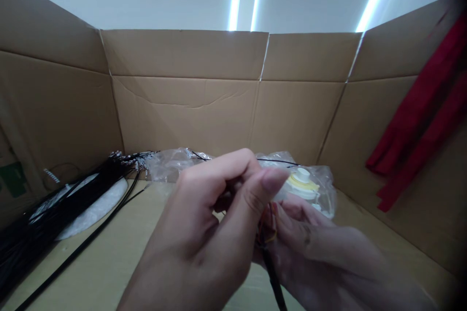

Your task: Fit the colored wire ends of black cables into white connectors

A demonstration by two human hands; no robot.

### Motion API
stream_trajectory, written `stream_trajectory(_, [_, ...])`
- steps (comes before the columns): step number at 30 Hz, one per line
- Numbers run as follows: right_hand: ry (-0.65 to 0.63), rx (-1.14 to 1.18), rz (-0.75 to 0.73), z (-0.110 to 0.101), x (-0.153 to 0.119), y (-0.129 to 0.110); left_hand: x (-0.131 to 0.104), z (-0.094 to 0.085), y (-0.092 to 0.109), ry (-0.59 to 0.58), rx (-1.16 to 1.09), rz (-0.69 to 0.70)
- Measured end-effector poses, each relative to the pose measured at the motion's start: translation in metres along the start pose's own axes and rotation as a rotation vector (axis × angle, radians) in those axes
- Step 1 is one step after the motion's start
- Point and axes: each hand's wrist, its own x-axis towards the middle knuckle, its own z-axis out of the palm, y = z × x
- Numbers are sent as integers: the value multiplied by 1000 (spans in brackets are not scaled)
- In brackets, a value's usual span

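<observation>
Both hands meet in front of me around the split end of a black cable [272,274]. Thin orange and red wires [269,226] fan out of its sheath between my fingers. My left hand [215,233] is closed, its thumb pressed against the curled index finger; its grip on the wires is partly hidden. Low on the right, my right hand [321,248] pinches the wires between thumb and fingers. Just behind it, white round plastic parts [303,184] with a yellow ring lie in a clear plastic bag [328,184].
A thick bundle of black cables [83,199] with pale connector ends lies on the left over a white sheet [109,204]. Clear plastic wrap [168,163] sits along the back. Cardboard walls [189,58] surround the surface; red cloth [412,116] hangs at right.
</observation>
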Motion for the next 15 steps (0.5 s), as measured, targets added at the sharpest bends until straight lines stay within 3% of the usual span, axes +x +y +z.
stream_trajectory(3, [40, -66, -50, -2, -1, 4, 3, -1, 4, -18, 20, 25])
stream_trajectory(6, [119, -139, -154, -7, -7, 11, 3, 0, 6, 29, 37, 135])
stream_trajectory(10, [308, -355, -420, -6, -16, 16, -1, 1, 11, 65, 101, 97])
stream_trajectory(15, [464, -518, -503, 6, -17, 19, -1, 3, 17, 79, 190, 119])
